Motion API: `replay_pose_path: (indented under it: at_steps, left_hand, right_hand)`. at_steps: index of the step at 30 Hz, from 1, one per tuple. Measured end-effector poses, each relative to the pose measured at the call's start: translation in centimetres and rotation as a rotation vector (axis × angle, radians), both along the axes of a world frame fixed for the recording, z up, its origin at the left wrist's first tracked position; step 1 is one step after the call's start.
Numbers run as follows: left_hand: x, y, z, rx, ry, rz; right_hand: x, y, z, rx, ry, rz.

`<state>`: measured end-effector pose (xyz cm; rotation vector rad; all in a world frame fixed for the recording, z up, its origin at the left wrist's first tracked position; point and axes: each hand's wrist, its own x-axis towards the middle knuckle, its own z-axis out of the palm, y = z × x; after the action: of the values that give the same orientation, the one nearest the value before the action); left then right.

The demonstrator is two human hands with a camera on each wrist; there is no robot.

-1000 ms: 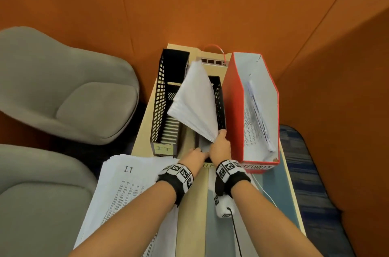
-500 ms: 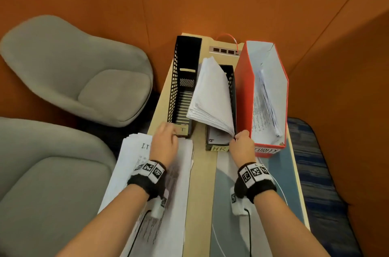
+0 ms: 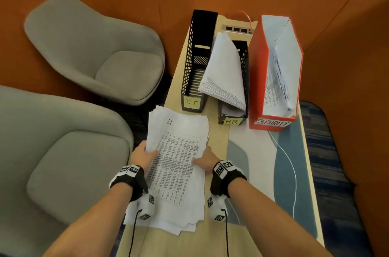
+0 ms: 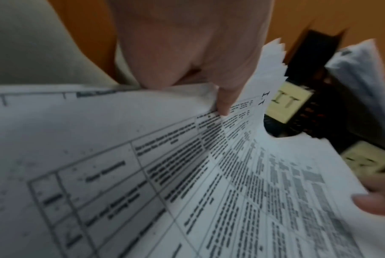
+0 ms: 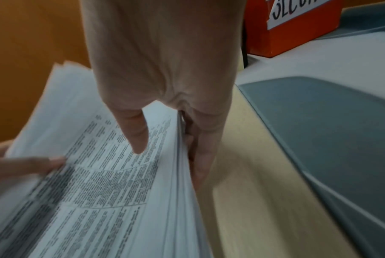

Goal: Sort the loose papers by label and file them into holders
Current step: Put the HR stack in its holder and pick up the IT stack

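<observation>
Head view, looking down on a narrow table [image 3: 219, 174]. Step in hand, judging by the layout: gathering the last loose stack [image 3: 179, 164], marked "IT" on its top sheet, for filing. Left hand [image 3: 145, 154] gripping the stack's left edge, thumb on top of the printed page, fingers hidden beneath. Right hand [image 3: 207, 161] gripping the right edge, thumb on top, fingers curled under the sheets. Stack lying between the two hands on the table's left side, edges ragged, overhanging the table's left edge.

Just beyond the stack: black mesh holder labelled IT [image 3: 194, 63], seemingly empty. Beside it to the right, shorter black holder labelled HR [image 3: 244, 80] with a thick wad of paper leaning out leftward. Furthest right, red holder labelled SECURITY [image 3: 261, 71] with some sheets inside.

Next move likely calls for squaring the uneven edges, lifting the stack, turning it upright and lowering it into the IT holder without catching the leaning HR papers.
</observation>
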<state>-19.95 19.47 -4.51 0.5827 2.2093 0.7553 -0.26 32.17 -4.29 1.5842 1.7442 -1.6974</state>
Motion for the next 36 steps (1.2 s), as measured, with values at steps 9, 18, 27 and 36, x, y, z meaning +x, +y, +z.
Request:
replay_pose_path:
  at_steps: [9,18,27,36]
  left_hand:
    - [6.0,-5.4,10.5,0.622,-0.274,0.049]
    - [13.9,-2.7,19.6,1.098,-0.246,0.074]
    - [17.4,-0.9,13.5,0.542,-0.347,0.009]
    - [18.7,-4.8,10.5,0.475,-0.863,0.200]
  right_hand:
    - [8.1,-3.8,5.0,-0.266,0.564,-0.429]
    - [13.9,-5.0,20.5,0.335,0.833,-0.278]
    - [17.9,-3.8,16.0,0.502,0.583,-0.552]
    - [24.3,-2.8,13.3,-0.105,0.985,-0.865]
